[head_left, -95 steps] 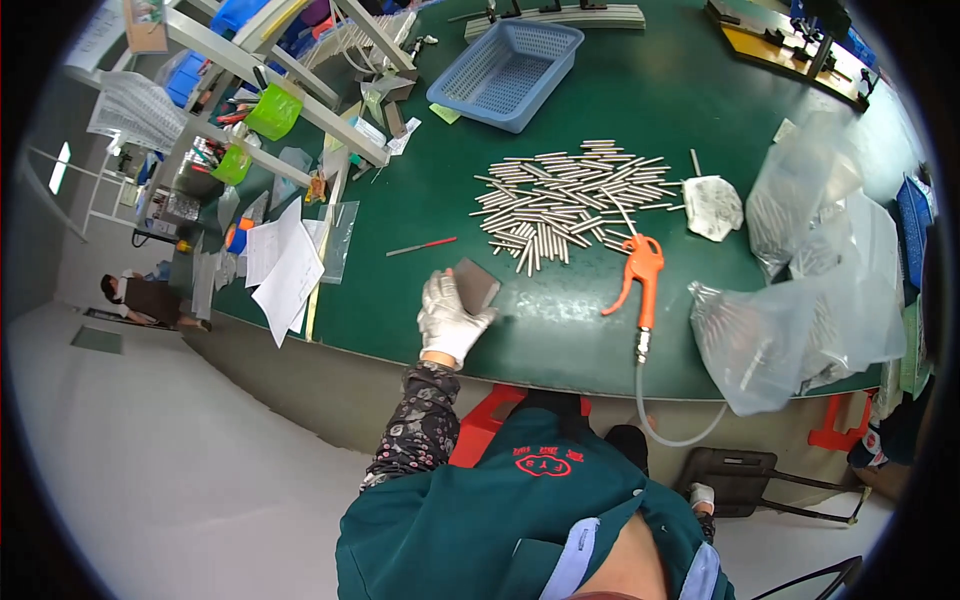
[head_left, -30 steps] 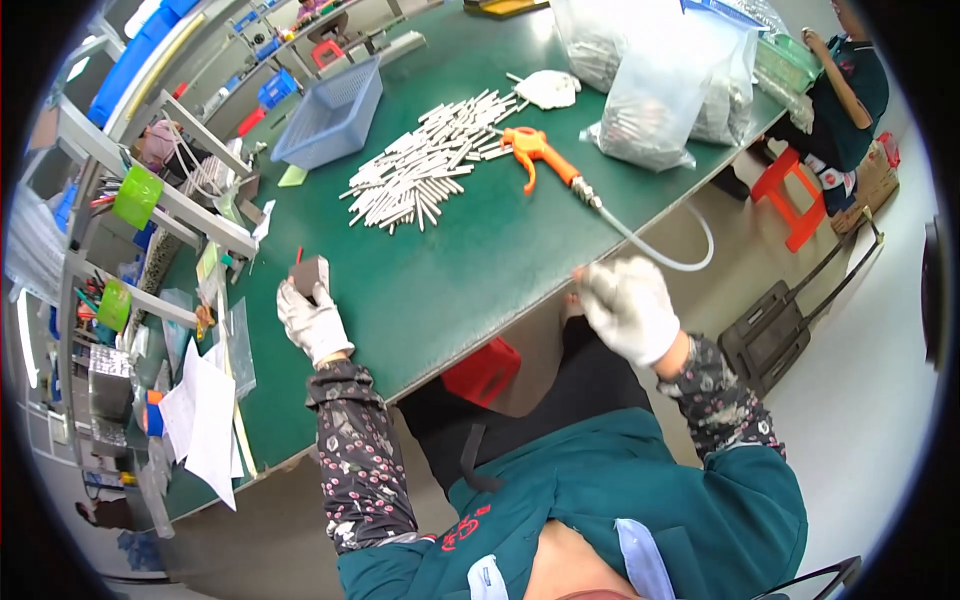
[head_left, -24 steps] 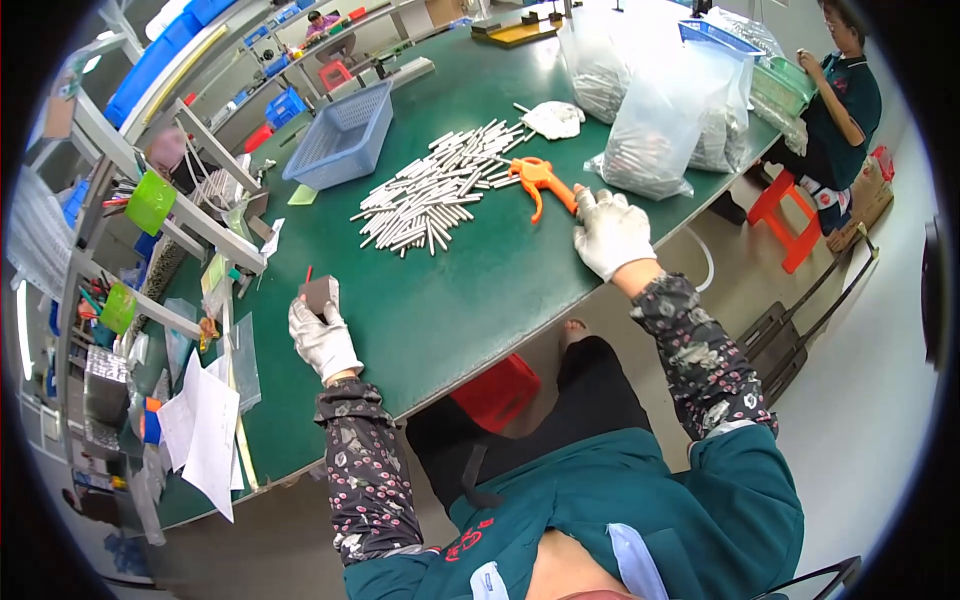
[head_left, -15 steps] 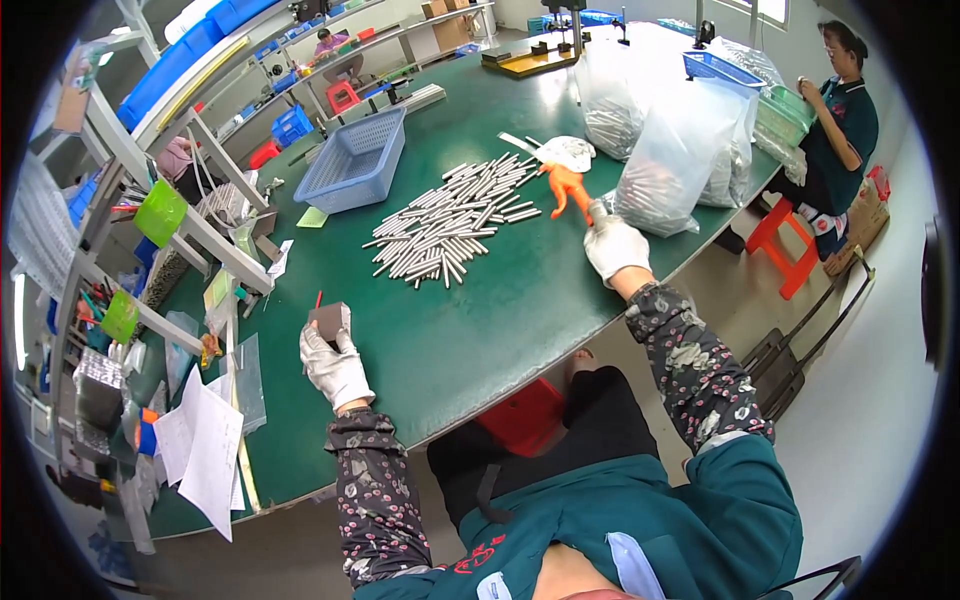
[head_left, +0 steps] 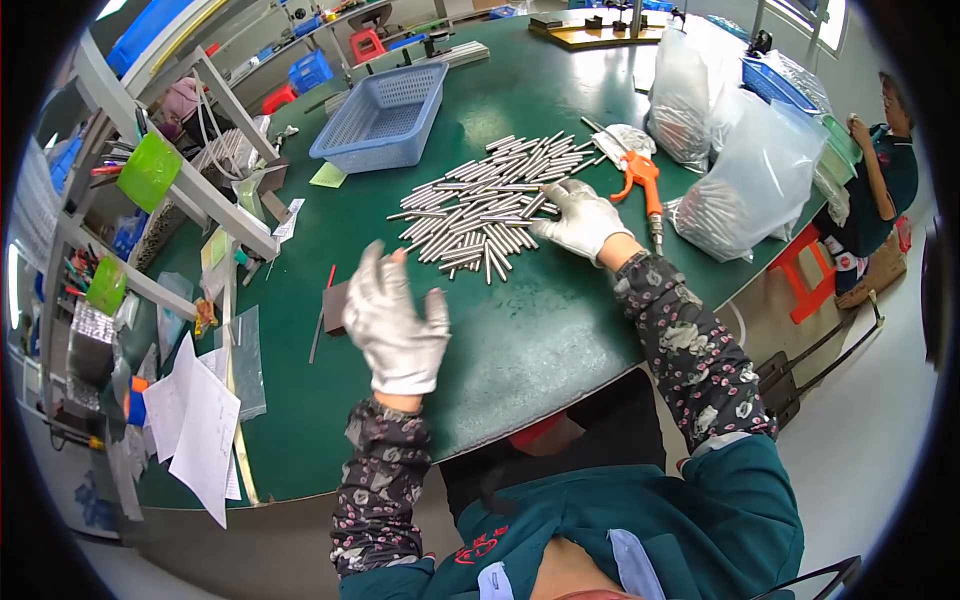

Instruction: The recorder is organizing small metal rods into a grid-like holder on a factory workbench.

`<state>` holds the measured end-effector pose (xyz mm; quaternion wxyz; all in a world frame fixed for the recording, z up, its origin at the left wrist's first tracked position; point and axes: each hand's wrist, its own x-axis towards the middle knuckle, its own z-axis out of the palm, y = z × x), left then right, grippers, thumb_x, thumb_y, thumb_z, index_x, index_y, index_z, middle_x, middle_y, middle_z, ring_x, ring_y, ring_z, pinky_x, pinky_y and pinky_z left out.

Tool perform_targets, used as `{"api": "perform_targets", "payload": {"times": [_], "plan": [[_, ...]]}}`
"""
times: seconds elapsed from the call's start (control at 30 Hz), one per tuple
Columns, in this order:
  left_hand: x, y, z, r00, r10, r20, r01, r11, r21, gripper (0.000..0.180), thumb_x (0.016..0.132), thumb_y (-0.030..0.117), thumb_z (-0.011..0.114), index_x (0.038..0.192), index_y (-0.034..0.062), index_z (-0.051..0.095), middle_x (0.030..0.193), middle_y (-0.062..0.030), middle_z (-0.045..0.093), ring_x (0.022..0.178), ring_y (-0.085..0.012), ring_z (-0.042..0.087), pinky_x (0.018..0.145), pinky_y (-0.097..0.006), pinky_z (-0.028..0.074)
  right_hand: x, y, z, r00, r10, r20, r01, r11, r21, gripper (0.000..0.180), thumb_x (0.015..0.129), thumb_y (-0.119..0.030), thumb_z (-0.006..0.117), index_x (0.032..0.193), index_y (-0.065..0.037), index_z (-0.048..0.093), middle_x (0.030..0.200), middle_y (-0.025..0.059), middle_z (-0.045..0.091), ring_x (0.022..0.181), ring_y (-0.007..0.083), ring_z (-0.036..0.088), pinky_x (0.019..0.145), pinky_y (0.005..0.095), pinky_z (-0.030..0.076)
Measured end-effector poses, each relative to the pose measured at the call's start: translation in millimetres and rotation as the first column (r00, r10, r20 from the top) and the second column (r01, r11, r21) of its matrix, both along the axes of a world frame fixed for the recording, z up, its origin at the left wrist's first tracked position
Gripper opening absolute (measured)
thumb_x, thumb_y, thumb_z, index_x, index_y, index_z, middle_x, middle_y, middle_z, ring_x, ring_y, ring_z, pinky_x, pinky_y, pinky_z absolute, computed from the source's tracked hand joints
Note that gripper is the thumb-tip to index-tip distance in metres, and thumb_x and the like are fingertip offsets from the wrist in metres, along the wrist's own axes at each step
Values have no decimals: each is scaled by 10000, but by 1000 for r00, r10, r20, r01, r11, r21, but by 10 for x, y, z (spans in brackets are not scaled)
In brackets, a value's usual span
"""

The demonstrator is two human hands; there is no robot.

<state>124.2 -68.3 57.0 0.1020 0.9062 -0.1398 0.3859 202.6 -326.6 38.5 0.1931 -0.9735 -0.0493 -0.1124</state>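
Risk noted: the pile of metal rods (head_left: 490,205) lies loose and criss-crossed on the green counter (head_left: 560,330), and the rods are round, so a sweeping or hurried pull by the right hand (head_left: 580,218) could likely roll several toward the near counter edge or push them under the orange air gun (head_left: 640,180), which lies just beside the pile on its right. Gloved fingers probably give poor feel on thin smooth rods; a single rod may slip or several may come up together. The clear bags (head_left: 755,180) beyond the air gun look slack, and a snagged hose could tip them. Right hand: gloved, fingers spread flat and resting on the right end of the pile, touching rods; not closed around any that I can see. Left hand (head_left: 395,325): gloved, raised above the counter, fingers splayed, holding nothing, well apart from the pile on its near-left side. A small dark block (head_left: 335,307) sits on the counter just behind the left hand, partly hidden by it, with a thin red stick (head_left: 322,315) beside it. The blue basket (head_left: 385,115) stands on the far-left side of the pile, near but not touching. Another person sits beyond the bags, apart from the work.
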Motion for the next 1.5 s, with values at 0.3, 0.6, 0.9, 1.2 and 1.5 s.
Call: {"api": "perform_targets", "payload": {"times": [0.3,0.6,0.9,1.2,1.5], "plan": [[742,-433,-510,866,14,-500,66,988,143,816,704,575,659,1369,163,427,1451,-156,322,1342,-395,250,1086,-571,154,-22,344,-50,995,-56,-86,43,988,-145,682,715,-623,521,1296,-265,526,1434,197,344,1357,410,236,1083,592,111],[396,-293,-606,879,-159,-450,228,968,103,735,621,403,771,1228,68,527,1340,-184,425,1268,-345,369,1066,-459,280,-492,375,-243,985,172,-26,-170,983,65,593,714,-443,596,1231,-153,573,1341,181,442,1279,346,371,1081,447,256],[-230,-375,-520,863,-246,-442,315,945,88,725,656,371,738,1260,46,500,1345,-192,425,1293,-350,361,1081,-449,281,-1008,335,-397,933,290,214,-293,956,-15,467,765,-305,587,1173,-79,577,1315,155,488,1243,324,417,1040,424,322],[-607,-253,-614,897,-271,-349,312,948,67,741,666,367,728,1300,74,481,1383,-206,381,1327,-379,299,1108,-519,182,-1352,334,-384,844,487,226,-472,874,-120,438,812,-279,567,1211,-98,567,1324,177,467,1273,363,381,1076,441,289],[-561,-251,-682,940,-82,-330,130,983,128,589,784,284,658,1333,187,470,1388,-140,415,1303,-373,343,1081,-531,230,-1230,305,-537,824,316,470,-434,885,166,197,697,-5,635,876,-87,638,1057,103,597,1045,306,547,875,377,466]]}}
